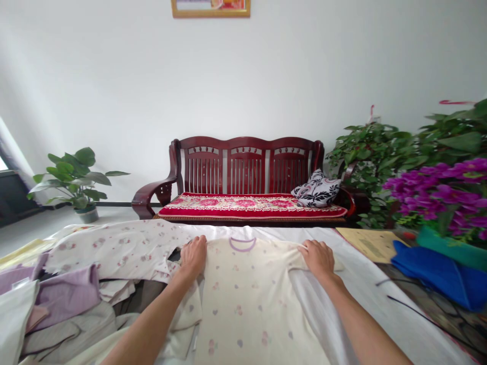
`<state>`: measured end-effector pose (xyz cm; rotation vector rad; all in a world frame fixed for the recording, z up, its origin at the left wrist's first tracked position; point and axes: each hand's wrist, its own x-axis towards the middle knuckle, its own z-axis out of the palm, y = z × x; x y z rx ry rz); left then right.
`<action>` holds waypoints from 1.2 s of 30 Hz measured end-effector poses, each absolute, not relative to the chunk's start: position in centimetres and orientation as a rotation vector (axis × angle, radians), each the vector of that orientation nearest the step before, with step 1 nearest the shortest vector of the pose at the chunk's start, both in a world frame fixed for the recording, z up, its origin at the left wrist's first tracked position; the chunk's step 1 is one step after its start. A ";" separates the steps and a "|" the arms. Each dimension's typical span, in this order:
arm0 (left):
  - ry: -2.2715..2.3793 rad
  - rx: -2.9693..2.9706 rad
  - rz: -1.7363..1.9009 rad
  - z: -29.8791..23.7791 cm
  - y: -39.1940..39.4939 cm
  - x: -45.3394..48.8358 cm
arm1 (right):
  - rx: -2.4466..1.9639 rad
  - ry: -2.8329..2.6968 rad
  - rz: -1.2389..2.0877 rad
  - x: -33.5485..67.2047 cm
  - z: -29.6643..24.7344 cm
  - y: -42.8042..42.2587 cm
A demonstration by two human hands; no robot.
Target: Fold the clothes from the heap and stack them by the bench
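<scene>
A cream long-sleeved top point(247, 294) with small hearts and cherries and a lilac neckband lies spread flat, its collar away from me. My left hand point(194, 256) is closed on its left shoulder, the fingertips curled at the far edge. At the opposite shoulder, my right hand point(318, 257) pinches the fabric near the sleeve. The left sleeve runs partly beneath my left forearm. Beside my left hand lies a white printed garment point(117, 248) with small pink figures.
To the left are a lilac garment point(68, 296), a grey garment point(72, 329) and other clothes. A white cloth point(376, 289) covers the table. On the right sit a blue cloth item point(437, 274), a cardboard sheet point(367, 242), dark cords and purple flowers point(441, 195). A wooden bench point(245, 162) stands behind.
</scene>
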<state>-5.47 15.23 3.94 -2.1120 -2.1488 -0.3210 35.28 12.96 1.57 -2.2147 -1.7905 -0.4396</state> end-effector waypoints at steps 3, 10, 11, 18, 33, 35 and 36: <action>-2.121 -2.128 -0.348 4.7 16.3 -4.6 | -2.249 -1.687 -0.458 36.0 1.8 12.8; -1.882 -2.395 -0.506 3.4 13.0 -0.6 | -2.071 -1.838 -0.409 32.1 0.6 9.8; -1.851 -2.477 -0.533 2.9 11.9 0.2 | -2.016 -1.917 -0.346 30.9 0.3 9.1; -1.725 -2.715 -0.387 -0.8 6.0 2.4 | -1.879 -2.255 -0.014 27.8 -2.1 5.2; -1.389 -2.902 -0.258 -1.8 -1.2 0.8 | -1.700 -2.478 0.095 27.1 -1.2 2.1; -1.239 -2.956 -0.237 -1.9 -1.8 0.1 | -1.742 -2.476 0.135 27.5 -1.1 2.1; -1.179 -2.972 -0.233 -1.8 -2.0 -0.2 | -1.762 -2.460 0.135 27.8 -1.1 2.1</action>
